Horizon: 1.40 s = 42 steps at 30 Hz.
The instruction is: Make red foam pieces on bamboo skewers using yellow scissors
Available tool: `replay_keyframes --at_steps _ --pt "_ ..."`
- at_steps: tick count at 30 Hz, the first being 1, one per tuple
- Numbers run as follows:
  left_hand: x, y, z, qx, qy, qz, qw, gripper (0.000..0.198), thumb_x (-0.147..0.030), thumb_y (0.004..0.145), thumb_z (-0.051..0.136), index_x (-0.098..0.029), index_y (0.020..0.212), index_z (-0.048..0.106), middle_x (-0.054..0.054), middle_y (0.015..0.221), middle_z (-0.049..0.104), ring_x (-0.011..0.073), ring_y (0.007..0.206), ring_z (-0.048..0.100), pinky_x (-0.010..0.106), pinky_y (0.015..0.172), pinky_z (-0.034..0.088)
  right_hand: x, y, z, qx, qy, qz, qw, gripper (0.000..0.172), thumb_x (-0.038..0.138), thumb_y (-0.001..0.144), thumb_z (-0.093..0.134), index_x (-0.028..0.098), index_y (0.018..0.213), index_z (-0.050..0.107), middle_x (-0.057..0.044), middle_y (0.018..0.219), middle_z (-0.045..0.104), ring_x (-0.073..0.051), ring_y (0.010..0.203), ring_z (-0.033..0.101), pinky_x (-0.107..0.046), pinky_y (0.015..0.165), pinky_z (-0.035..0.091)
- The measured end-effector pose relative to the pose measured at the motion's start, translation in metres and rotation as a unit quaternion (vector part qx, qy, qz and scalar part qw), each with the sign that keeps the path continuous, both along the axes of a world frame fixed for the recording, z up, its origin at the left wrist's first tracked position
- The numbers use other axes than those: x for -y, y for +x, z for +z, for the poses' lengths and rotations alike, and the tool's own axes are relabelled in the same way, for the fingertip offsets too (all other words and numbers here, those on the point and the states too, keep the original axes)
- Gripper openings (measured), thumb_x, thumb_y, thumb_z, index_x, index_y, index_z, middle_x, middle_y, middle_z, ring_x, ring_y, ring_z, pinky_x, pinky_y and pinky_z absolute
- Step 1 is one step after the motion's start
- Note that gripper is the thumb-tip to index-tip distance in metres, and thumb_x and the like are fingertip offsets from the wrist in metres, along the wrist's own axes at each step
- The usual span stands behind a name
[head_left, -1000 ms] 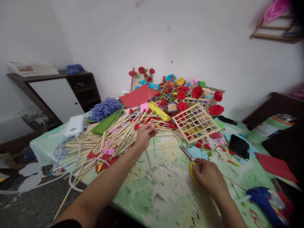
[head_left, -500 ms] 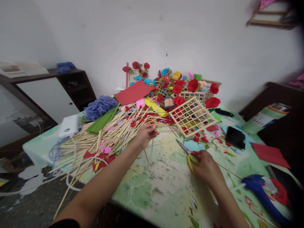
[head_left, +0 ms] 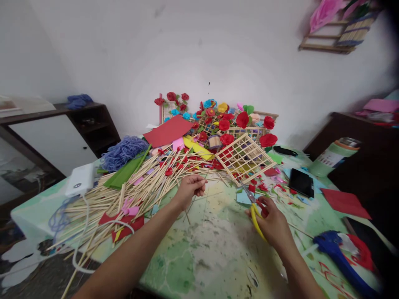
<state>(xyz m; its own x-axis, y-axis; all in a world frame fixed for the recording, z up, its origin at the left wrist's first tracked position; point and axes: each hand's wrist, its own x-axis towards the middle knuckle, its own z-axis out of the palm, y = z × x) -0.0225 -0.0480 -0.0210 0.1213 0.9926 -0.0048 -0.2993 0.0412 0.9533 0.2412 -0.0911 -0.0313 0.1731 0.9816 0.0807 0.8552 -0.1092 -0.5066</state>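
Grid (head_left: pixel 245 160): lying askew on the table (head_left: pixel 215 245), with a corner toward the near edge.
Left hand (head_left: pixel 190 190): in front of the grid and to its left, above the table; closed at thumb and fingertips in a pinch, apparently on wire (head_left: pixel 193 201) too faint to trace fully.
Scissors (head_left: pixel 252 199): just in front of the grid, pointing toward its near corner; too small to tell whether parted at the blades.
Right hand (head_left: pixel 270 216): in front of the grid and slightly right; curled round the yellow and red handles.
Sticks (head_left: pixel 149 178): heaped left of the grid.
Yarn (head_left: pixel 124 153): piled farther left of the grid.
Red flowers (head_left: pixel 242 119): behind the grid.
Phone (head_left: pixel 301 182): right of the grid.
Bottle (head_left: pixel 335 158): farther right of the grid.
Glue gun (head_left: pixel 339 249): nearer than the grid, well to its right.
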Motion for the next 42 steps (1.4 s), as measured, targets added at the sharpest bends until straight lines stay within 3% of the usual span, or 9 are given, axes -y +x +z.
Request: replay_keyframes --at_steps 7,13,18,24,33,42 --pt "0.007 0.011 -0.004 -0.018 -0.017 -0.048 0.999 0.019 -0.028 0.068 0.064 -0.01 0.074 0.061 -0.002 0.051 0.053 0.0026 0.037 0.041 0.016 0.037 0.022 0.012 -0.021 0.005 -0.024 -0.028 0.094 0.995 0.042 0.035 0.069 0.051 0.023 0.109 0.046 -0.001 0.07 0.062 -0.019 0.061 0.057 -0.026 0.056 0.037" --pt "0.015 0.021 -0.007 -0.034 -0.039 -0.105 0.993 0.021 -0.03 0.067 0.065 -0.011 0.074 0.061 -0.002 0.05 0.054 0.0027 0.035 0.041 0.016 0.036 0.021 0.023 -0.036 0.009 -0.056 -0.047 0.177 0.982 0.059 0.031 0.068 0.055 0.021 0.125 0.041 -0.009 0.112 0.059 -0.022 0.091 0.057 -0.03 0.075 0.04" --pt "0.017 0.024 -0.013 -0.031 -0.038 -0.144 0.988 0.021 -0.029 0.066 0.066 -0.011 0.077 0.06 -0.002 0.051 0.055 0.0029 0.035 0.04 0.017 0.036 0.024 0.026 -0.039 0.008 -0.067 -0.052 0.203 0.975 0.067 0.031 0.067 0.056 0.019 0.13 0.038 -0.009 0.123 0.052 -0.023 0.105 0.051 -0.031 0.084 0.038" --pt "0.019 0.026 -0.013 -0.039 -0.01 -0.173 0.984 0.017 -0.025 0.068 0.063 -0.011 0.078 0.061 -0.001 0.053 0.055 0.0026 0.036 0.037 0.018 0.038 0.023 0.028 -0.042 0.012 -0.072 -0.066 0.198 0.975 0.064 0.031 0.069 0.055 0.021 0.131 0.039 -0.009 0.113 0.057 -0.023 0.098 0.052 -0.031 0.077 0.039" --pt "0.019 0.024 -0.011 -0.059 -0.002 -0.19 0.98 0.019 -0.027 0.069 0.063 -0.01 0.077 0.061 0.0 0.056 0.055 0.0013 0.038 0.032 0.018 0.039 0.018 0.028 -0.041 0.012 -0.086 -0.087 0.201 0.972 0.068 0.041 0.069 0.059 0.023 0.131 0.039 -0.001 0.073 0.057 -0.016 0.062 0.049 -0.025 0.056 0.035" --pt "0.019 0.023 -0.011 -0.09 0.011 -0.187 0.978 0.019 -0.027 0.07 0.061 -0.009 0.078 0.061 0.001 0.058 0.055 0.0017 0.039 0.032 0.018 0.04 0.019 0.027 -0.042 0.009 -0.08 -0.082 0.209 0.971 0.067 0.042 0.071 0.056 0.021 0.132 0.039 0.0 0.068 0.056 -0.015 0.059 0.047 -0.024 0.054 0.033"
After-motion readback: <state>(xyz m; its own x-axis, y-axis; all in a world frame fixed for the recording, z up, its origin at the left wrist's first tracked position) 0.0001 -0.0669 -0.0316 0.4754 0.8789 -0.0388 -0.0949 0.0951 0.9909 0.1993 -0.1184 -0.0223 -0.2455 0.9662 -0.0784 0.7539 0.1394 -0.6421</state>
